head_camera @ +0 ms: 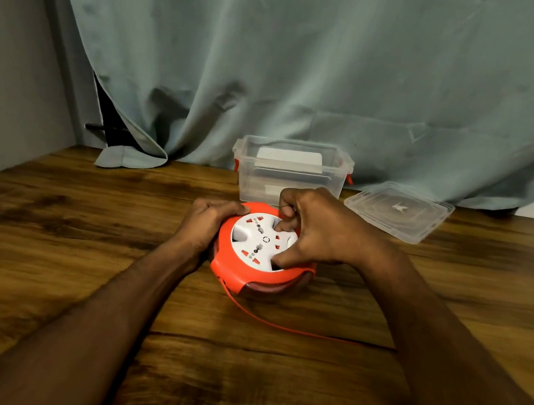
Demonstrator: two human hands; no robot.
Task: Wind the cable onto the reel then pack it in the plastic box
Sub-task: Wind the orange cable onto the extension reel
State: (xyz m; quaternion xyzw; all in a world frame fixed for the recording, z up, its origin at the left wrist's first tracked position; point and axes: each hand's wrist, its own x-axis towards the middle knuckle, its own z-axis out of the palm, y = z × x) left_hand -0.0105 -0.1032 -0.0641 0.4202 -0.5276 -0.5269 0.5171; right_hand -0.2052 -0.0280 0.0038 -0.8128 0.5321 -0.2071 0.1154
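An orange cable reel (232, 263) with a white socket disc (255, 237) lies flat on the wooden table (79, 243). My left hand (207, 224) grips the reel's left rim. My right hand (317, 230) sits on top, its thumb and fingers curled into the notches of the white disc. A thin orange cable (292, 328) runs out of the reel's front and trails right, passing under my right forearm. Behind the reel stands the clear plastic box (292, 171), open, with orange clips at its sides.
The box's clear lid (399, 210) lies flat to the right of the box. A grey-green curtain (313, 70) hangs behind the table, with a dark object (110, 130) showing at its left edge. A wall borders the table on the left.
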